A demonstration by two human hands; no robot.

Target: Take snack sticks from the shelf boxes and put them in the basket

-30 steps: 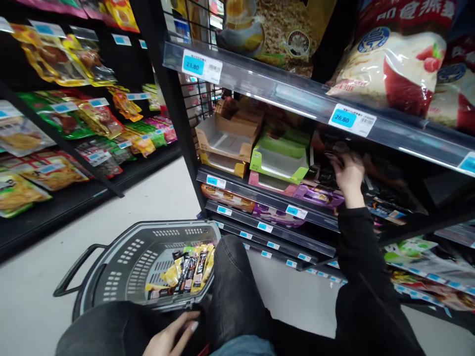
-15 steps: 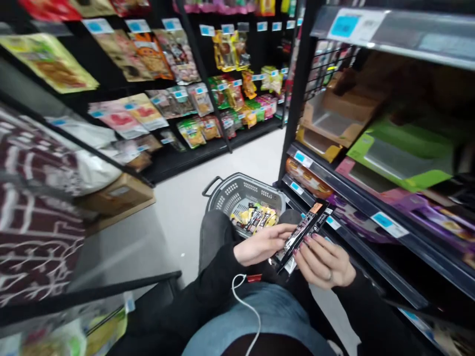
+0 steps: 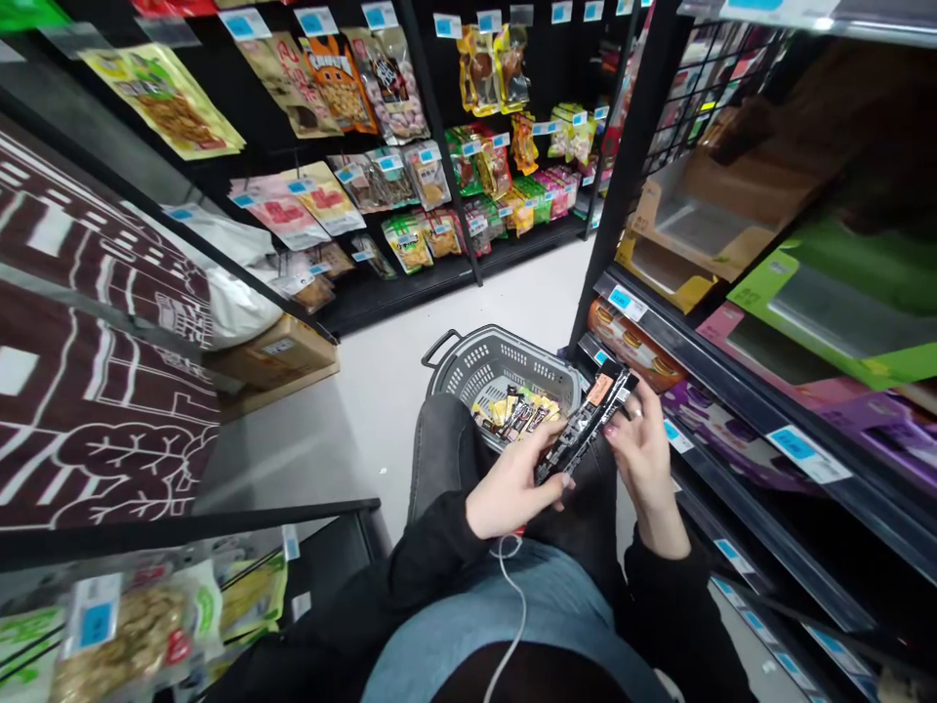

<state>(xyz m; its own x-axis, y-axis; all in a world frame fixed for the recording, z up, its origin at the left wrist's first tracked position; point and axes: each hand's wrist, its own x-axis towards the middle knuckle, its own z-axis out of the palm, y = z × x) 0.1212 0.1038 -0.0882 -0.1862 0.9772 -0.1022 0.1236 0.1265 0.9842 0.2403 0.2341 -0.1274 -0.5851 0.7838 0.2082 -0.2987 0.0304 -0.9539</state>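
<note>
Black, shiny snack packets (image 3: 584, 427) with an orange label lie slanted above my lap, apparently several long ones stacked together. My left hand (image 3: 512, 481) grips their lower end, thumb on the near side and fingers on the far side. At the upper right end, my right hand (image 3: 645, 451) pinches the packets with bent fingers; some of its fingertips are hidden. Just beyond my knees stands a grey shopping basket (image 3: 458, 363) on the floor. Small yellow and black packets (image 3: 518, 410) lie inside it.
Close on the right is a dark shelf rack (image 3: 739, 391) with price tags, boxes and purple packs. Hanging snack bags (image 3: 387, 83) line the black shelving ahead. A cardboard box (image 3: 282, 356) and a brown patterned panel (image 3: 95, 361) are on the left. A white cable (image 3: 521, 610) hangs over my lap.
The packets have turned a little and come lower. My right hand has shifted from their middle to the upper end, and my left hand now grips the lower end. The view has swung left.
</note>
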